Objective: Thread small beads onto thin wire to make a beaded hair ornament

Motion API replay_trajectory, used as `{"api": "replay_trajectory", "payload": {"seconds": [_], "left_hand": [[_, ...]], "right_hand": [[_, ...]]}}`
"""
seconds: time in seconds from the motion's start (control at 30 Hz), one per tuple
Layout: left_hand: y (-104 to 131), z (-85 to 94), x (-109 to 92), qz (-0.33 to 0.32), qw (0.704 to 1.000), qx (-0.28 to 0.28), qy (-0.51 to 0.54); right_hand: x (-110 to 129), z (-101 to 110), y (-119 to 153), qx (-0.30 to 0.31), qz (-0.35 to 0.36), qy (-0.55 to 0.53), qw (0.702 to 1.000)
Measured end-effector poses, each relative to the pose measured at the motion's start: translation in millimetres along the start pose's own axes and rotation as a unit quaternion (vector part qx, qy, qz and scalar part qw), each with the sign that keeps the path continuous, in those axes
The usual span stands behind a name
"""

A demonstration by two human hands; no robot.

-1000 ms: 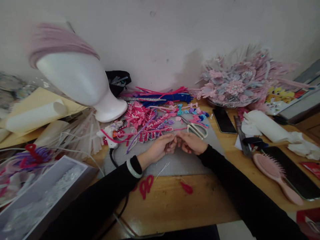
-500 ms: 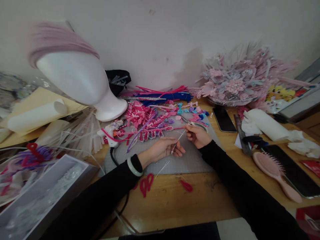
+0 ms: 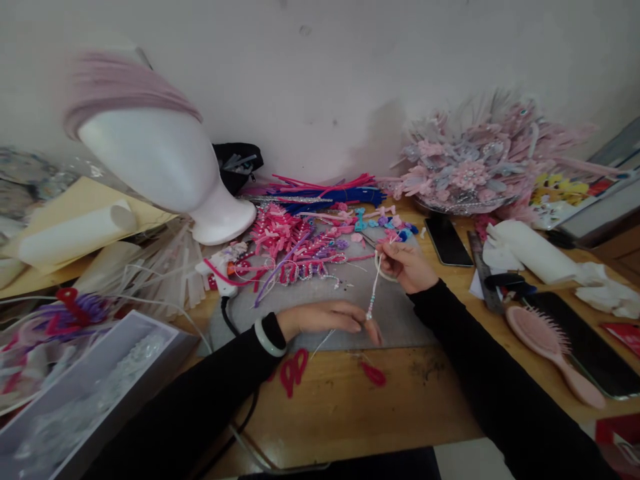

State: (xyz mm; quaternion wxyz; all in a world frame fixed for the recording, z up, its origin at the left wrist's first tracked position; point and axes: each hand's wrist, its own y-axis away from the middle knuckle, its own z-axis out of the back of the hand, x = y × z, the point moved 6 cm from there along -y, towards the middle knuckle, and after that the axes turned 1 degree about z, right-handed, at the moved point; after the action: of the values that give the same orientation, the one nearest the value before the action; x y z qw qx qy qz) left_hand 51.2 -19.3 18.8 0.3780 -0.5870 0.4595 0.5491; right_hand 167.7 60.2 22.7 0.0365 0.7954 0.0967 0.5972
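My right hand (image 3: 407, 265) is closed in a pinch on the top of a beaded string (image 3: 373, 297), which hangs down with small pale and coloured beads near its lower part. My left hand (image 3: 330, 316) is stretched out flat over the grey mat (image 3: 400, 327), fingers extended and pointing right. Its fingertips are at the string's lower end; whether they touch it I cannot tell. Beneath the right hand shows part of a pale round roll (image 3: 384, 268). Pink fuzzy-wire pieces with bead trim (image 3: 283, 230) lie heaped behind my left hand.
A white mannequin head (image 3: 150, 153) stands at left behind a box of clear plastic bits (image 3: 165, 327). Red wire loops (image 3: 294, 373) lie at the front. On the right are a phone (image 3: 449, 241), a pink hairbrush (image 3: 540, 330) and a pink floral piece (image 3: 467, 173).
My left hand has opened its fingers away from the beaded string and dropped slightly. The string now hangs steeper from my right hand, which has shifted a little right.
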Motion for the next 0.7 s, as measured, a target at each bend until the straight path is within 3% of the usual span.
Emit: {"api": "replay_trajectory", "payload": {"seconds": [0.1,0.17,0.23,0.3,0.33,0.37,0.4,0.43,0.5,0.7], "left_hand": [[3,-6.7,-4,-0.012,0.999,0.028,-0.037],[4,-2.7,0,-0.021,0.999,-0.021,-0.038],[8,11.8,5,-0.040,0.986,-0.153,-0.047],[22,34.1,1,-0.112,0.922,-0.366,-0.065],[30,40.7,-2,-0.151,0.879,-0.445,-0.076],[34,43.8,-4,-0.178,0.853,-0.484,-0.079],[34,44.6,-5,-0.196,0.846,-0.491,-0.072],[29,43.7,-5,-0.204,0.859,-0.468,-0.051],[15,37.5,-3,-0.198,0.905,-0.377,0.021],[-7,18.8,11,-0.083,0.957,-0.238,0.142]], "right_hand": [[1,-7,5,0.035,0.019,0.030,0.999],[2,-12,9,0.064,0.030,0.056,0.996],[3,-18,12,0.091,0.043,0.083,0.991],[2,-24,16,0.125,0.054,0.108,0.985],[1,-27,18,0.144,0.057,0.121,0.981],[0,-30,19,0.161,0.059,0.135,0.976],[-1,-33,21,0.173,0.062,0.151,0.971],[-1,-35,22,0.176,0.067,0.168,0.968],[0,-35,23,0.152,0.087,0.207,0.963],[10,-23,18,0.031,0.134,0.292,0.946]]}}
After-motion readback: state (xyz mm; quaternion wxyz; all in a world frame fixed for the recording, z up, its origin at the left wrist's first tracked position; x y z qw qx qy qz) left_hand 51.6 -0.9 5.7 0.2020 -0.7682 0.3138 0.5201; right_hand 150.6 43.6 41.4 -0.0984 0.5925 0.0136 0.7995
